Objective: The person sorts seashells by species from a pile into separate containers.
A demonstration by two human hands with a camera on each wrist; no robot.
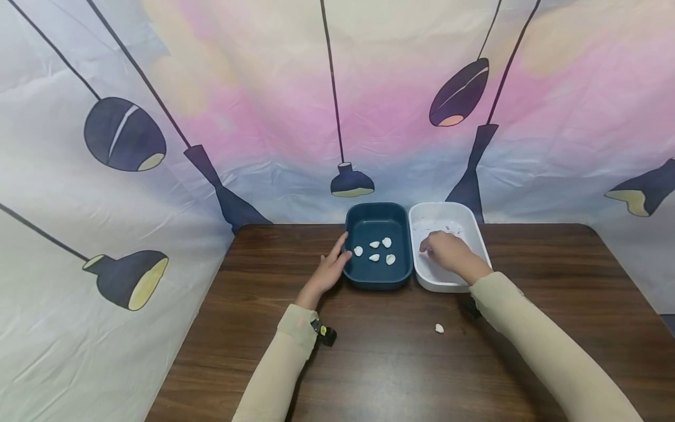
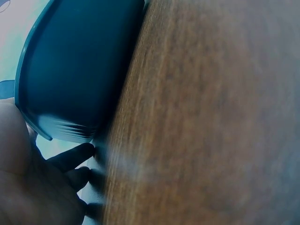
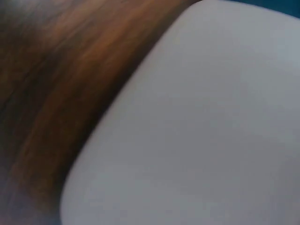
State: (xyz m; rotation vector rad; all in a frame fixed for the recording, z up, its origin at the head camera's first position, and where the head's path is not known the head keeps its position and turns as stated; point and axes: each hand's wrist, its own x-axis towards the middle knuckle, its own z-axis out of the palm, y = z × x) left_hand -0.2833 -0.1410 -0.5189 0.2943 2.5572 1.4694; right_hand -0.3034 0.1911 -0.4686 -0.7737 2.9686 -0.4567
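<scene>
My left hand (image 1: 328, 272) rests against the left side of a dark teal tray (image 1: 378, 282), its fingers fairly straight and its thumb at the rim. In the left wrist view those fingers (image 2: 70, 157) lie beside the tray's outer wall. Several small white pieces, like shells or pebbles, lie spread over the teal tray's floor; one is the white piece (image 1: 390, 259). My right hand (image 1: 448, 251) reaches down into a white tray (image 1: 440, 286) with bent fingers. Whether it pinches anything is hidden. Only the white tray's outer wall (image 3: 187, 117) shows in the right wrist view.
The two trays stand side by side at the back of a brown wooden table (image 1: 379, 363). One loose white piece (image 1: 439, 329) lies on the table in front of the white tray. Small dark specks dot the white tray's far floor. A painted cloth (image 1: 285, 117) hangs behind.
</scene>
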